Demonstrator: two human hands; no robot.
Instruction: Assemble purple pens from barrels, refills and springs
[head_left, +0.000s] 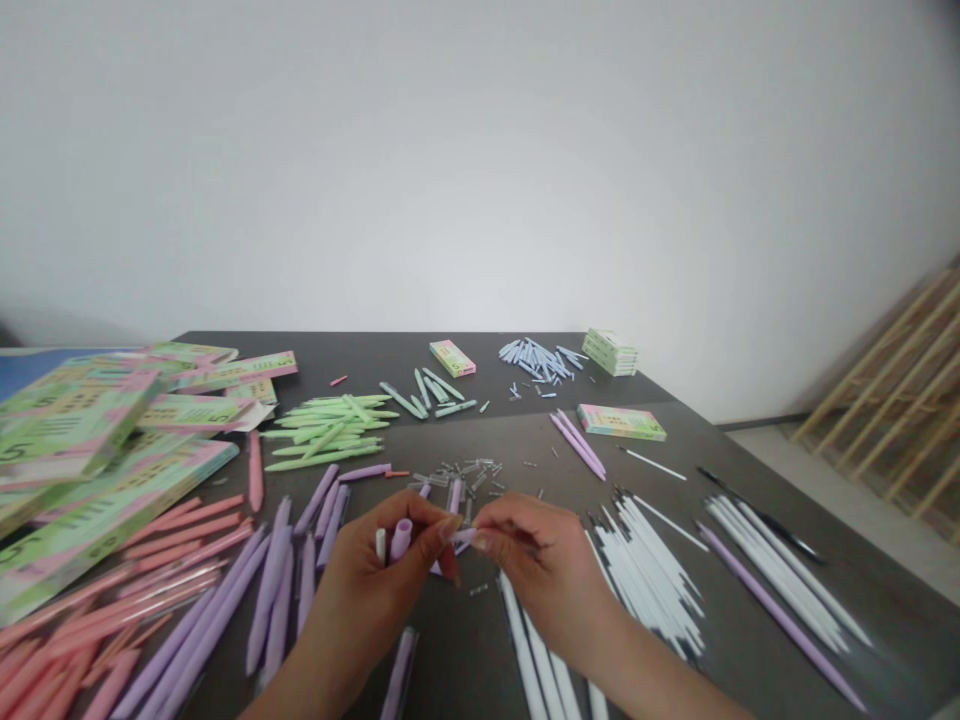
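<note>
My left hand (371, 575) is closed around a purple pen barrel (401, 540), its hollow end facing me, with a thin white piece (381, 547) beside it. Between the fingertips of both hands sits a small purple pen part (463, 536). My right hand (544, 565) pinches the right side of that part. Just beyond my fingers lie small clear and metallic pieces (472, 470), too small to name surely. Purple pen barrels (277, 580) lie left of my left hand, and white pen refills (649, 570) are heaped right of my right hand.
Flattened and folded pen boxes (112, 490) pile up on the left, near pink pen parts (187, 535). Green pen barrels (330, 430) lie farther back. Blue pen parts (536, 358) and stacked boxes (611, 352) are near the far edge. A black pen (787, 535) lies right.
</note>
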